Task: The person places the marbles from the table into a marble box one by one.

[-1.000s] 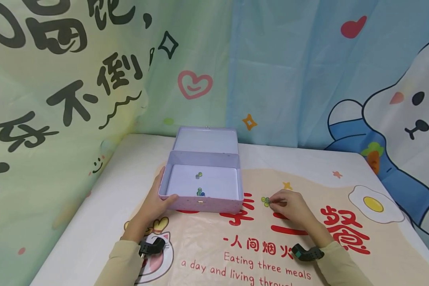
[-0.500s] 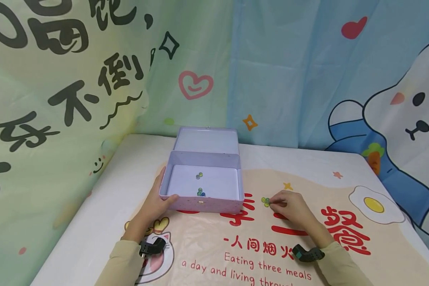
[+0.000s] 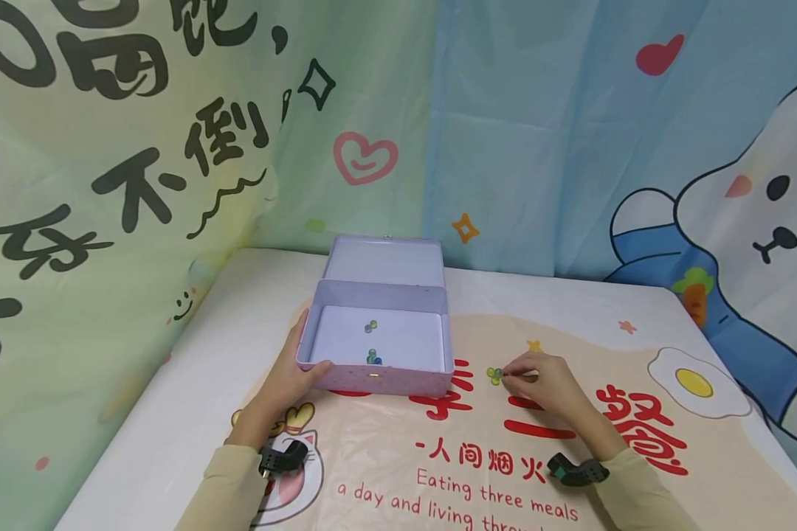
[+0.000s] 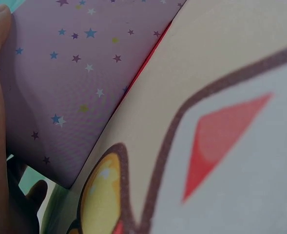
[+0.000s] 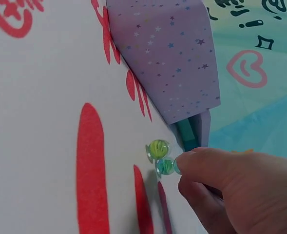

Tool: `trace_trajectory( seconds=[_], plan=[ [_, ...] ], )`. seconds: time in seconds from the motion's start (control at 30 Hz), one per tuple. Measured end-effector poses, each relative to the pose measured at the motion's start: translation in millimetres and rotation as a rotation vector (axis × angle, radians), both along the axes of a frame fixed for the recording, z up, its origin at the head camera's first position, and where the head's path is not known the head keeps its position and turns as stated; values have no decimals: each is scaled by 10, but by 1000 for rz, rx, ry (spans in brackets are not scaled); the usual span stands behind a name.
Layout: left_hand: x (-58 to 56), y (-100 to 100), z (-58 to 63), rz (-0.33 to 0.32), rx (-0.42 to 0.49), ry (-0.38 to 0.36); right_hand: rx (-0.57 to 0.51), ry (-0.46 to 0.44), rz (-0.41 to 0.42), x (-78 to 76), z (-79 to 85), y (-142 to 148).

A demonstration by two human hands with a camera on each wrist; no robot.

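Note:
An open lilac tin box (image 3: pixel 381 380) with printed stars stands on the table, its hinged lid (image 3: pixel 384 262) tipped back. My left hand (image 3: pixel 292 372) grips its front left corner, thumb over the front rim. Inside, several glass marbles lie in two groups: a pair (image 3: pixel 370 326) toward the back and a cluster (image 3: pixel 373 358) by the front wall. To the right of the box, my right hand (image 3: pixel 541 380) pinches a glass marble (image 5: pixel 178 165) between thumb and finger, low over the cloth. Touching or close beside it are a yellow-green marble (image 5: pixel 159 149) and a teal-green marble (image 5: pixel 165 166).
A printed cloth (image 3: pixel 452 450) with red lettering and a fried-egg picture covers the white table (image 3: pixel 571 295). Behind stands a curtain (image 3: pixel 498 133) with cartoon prints. Each wrist wears a dark strap, on the left (image 3: pixel 283 457) and on the right (image 3: pixel 576 470).
My right wrist has shifted very slightly to the right, its fingers staying at the marbles. The left hand and the box hold still.

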State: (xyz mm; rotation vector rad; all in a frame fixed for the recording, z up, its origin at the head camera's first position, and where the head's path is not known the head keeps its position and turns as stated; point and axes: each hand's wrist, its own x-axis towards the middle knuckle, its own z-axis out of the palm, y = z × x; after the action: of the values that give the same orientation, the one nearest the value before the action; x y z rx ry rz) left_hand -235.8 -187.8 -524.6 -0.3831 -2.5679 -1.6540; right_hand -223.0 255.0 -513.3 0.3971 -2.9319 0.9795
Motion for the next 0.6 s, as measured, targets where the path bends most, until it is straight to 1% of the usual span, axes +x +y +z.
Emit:
trace_trajectory(
  seconds=[0.1,0.3,0.6],
  plan=[
    [2,-6,0,-6,4,1,1,21,6,-17,24,-15],
    [9,-2,4,2,9,-8,0,98,46,-56,103,-62],
    [13,10,9,23,-11,-46,-3,81,55,-76,279,-210]
  ],
)
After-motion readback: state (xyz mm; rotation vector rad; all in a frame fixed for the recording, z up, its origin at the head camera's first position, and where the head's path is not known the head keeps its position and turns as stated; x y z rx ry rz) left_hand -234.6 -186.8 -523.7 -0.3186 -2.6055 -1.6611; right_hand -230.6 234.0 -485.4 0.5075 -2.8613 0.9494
